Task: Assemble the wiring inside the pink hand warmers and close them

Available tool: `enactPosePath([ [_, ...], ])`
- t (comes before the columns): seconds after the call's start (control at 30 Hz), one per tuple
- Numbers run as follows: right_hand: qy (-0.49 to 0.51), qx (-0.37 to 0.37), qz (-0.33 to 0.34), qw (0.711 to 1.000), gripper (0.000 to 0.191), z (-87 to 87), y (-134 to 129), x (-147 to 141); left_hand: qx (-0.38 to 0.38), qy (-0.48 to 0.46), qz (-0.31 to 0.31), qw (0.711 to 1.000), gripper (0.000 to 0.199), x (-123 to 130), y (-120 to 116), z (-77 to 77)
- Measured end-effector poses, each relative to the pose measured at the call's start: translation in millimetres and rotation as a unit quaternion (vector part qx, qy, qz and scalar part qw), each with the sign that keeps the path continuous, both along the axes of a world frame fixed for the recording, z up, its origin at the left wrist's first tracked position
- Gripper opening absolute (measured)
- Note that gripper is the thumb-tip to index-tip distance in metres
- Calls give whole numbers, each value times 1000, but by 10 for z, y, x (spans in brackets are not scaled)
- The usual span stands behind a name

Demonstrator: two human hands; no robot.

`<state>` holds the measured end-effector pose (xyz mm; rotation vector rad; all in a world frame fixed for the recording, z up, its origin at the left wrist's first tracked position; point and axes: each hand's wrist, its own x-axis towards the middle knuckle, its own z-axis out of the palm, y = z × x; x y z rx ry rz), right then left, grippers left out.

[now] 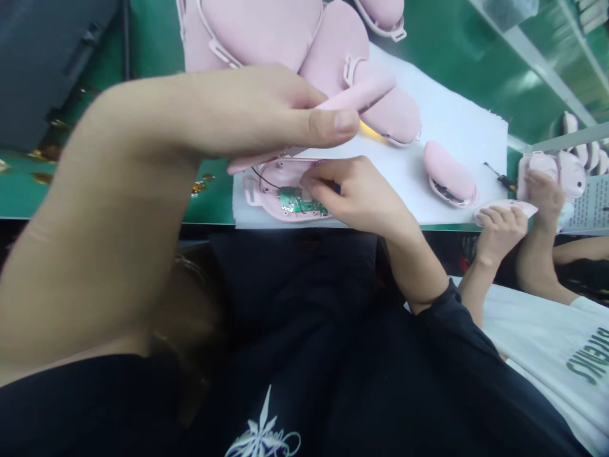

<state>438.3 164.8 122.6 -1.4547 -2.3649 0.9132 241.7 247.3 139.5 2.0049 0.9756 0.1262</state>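
My left hand (266, 114) is closed on a pink shell cover (364, 94), thumb along its near side, and holds it tilted above the work. Below it an open pink housing (271, 206) lies at the table's near edge. A green circuit board (295, 200) sits inside this housing, with a thin dark wire (266, 180) running from it toward the cover. The fingers of my right hand (359, 190) are pinched together over the board's right part. Whatever is between those fingertips is hidden.
Several pink padded parts (261, 28) lie at the back on white sheeting (445, 114). A pink case (450, 174) and a screwdriver (505, 180) are to the right. A co-worker's hands (504, 231) hold a pink part there. A dark box (47, 57) stands left.
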Motion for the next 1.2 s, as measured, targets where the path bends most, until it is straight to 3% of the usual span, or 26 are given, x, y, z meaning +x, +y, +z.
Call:
enactPosePath([
  [0.13, 27, 5, -2, 1000, 30, 18, -44, 60, -73, -67, 9, 995, 90, -92, 34, -111],
  [0.2, 50, 21, 1, 999, 30, 2, -67, 101, -154, -138, 66, 976, 77, -78, 19, -142],
  [0.23, 65, 31, 3, 997, 31, -12, -77, 123, -209, -196, 113, 951, 68, -56, 0, -152],
  [0.3, 98, 49, 11, 994, 32, -44, -95, 168, -309, -330, 194, 871, 52, 1, -57, -176],
  [0.37, 120, 62, 18, 991, 32, -79, -109, 215, -354, -424, 209, 807, 47, 45, -121, -215],
  [0.4, 124, 67, 19, 990, 31, -97, -116, 238, -351, -446, 202, 798, 46, 57, -149, -240],
  [0.53, 126, 69, 21, 989, 28, -168, -144, 315, -274, -479, 227, 803, 75, 43, -220, -344],
  [0.73, 137, 67, 15, 988, 25, -288, -187, 364, -220, -546, 302, 750, 88, -12, -256, -404],
  [0.87, 154, 85, 22, 984, 24, -361, -195, 352, -260, -558, 314, 723, 95, -107, -316, -431],
  [1.0, 171, 79, 25, 982, 22, -384, -195, 331, -302, -585, 298, 691, 120, -170, -416, -382],
  [1.2, 181, 72, 23, 980, 21, -401, -208, 333, -264, -565, 338, 705, 127, -128, -513, -243],
])
